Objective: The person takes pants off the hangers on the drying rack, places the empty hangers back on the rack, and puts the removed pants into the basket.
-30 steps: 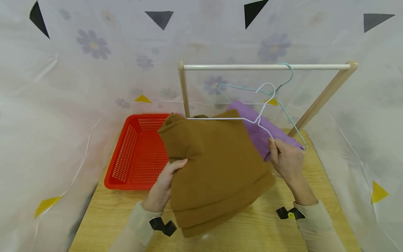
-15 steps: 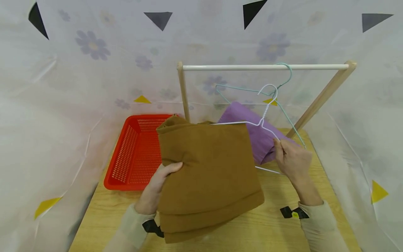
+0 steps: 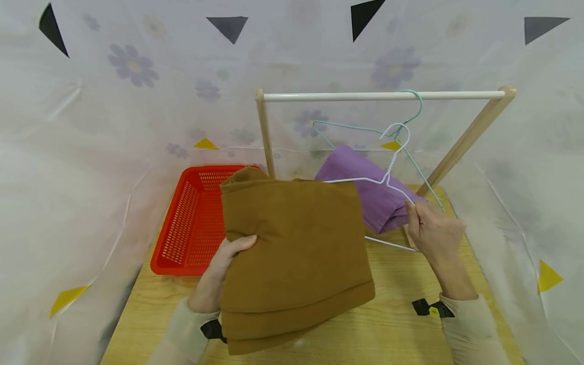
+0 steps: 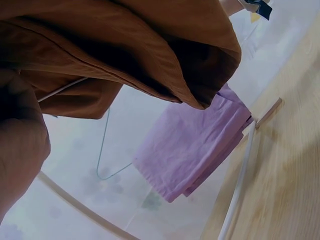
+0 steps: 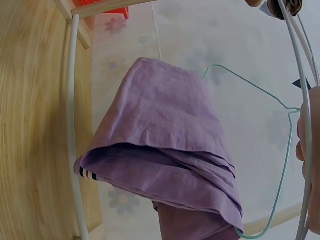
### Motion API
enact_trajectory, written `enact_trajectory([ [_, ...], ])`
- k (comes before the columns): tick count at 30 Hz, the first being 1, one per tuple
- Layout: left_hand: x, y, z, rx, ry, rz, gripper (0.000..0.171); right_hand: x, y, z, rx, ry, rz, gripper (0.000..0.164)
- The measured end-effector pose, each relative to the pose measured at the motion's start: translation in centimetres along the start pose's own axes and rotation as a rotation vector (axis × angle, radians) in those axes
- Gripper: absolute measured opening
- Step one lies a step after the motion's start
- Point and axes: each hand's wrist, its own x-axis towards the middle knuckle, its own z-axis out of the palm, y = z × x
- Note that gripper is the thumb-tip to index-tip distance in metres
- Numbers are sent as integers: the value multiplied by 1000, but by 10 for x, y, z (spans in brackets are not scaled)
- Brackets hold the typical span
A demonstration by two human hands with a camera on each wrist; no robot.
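My left hand [image 3: 223, 263] grips a folded brown garment [image 3: 296, 243] at its left side, thumb in front and fingers hidden behind. Out to the right, my right hand [image 3: 438, 228] holds the right end of a white wire hanger [image 3: 392, 165]. The hanger's hook points up; its left part disappears behind the brown garment's top edge. Behind hangs a folded purple garment [image 3: 388, 213], slanting down to the right on a mint hanger [image 3: 351, 126]. In the right wrist view the purple garment [image 5: 160, 110] shows a small striped strip at its edge.
A rack's white rail [image 3: 337, 97] carries the mint hanger between wooden posts. On the left of the wooden table [image 3: 392, 324] stands a red plastic basket [image 3: 171, 238], partly covered by the brown garment. A flower-patterned sheet [image 3: 137, 116] encloses the back and sides.
The brown garment and my left hand have shifted left and slightly down. My right hand has moved right with the white hanger, whose left part has slipped out of sight behind the garment.
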Motion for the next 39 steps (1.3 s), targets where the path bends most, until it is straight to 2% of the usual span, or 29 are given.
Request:
enact_trajectory([
  [6,-1,1,1,88,126,-50,24,-2,1,-8,-29,-23,-13,69],
  [8,0,0,1,126,125,-42,24,-2,0,-11,-16,-43,-20,68],
  [14,10,-13,-1,237,106,-15,30,0,-18,-17,81,-173,-49,66],
  [17,15,-22,0,254,132,-43,40,0,-28,-15,126,-175,-42,66],
  [21,17,-29,-1,252,166,-81,43,0,-34,-10,157,-160,-35,66],
  [28,13,-20,1,250,193,-74,38,-2,-31,-11,200,-189,29,68],
  [36,8,-4,5,237,270,-61,39,-4,-31,-11,211,-173,12,67],
  [39,6,2,4,246,321,-70,40,-5,-31,-11,222,-171,13,68],
])
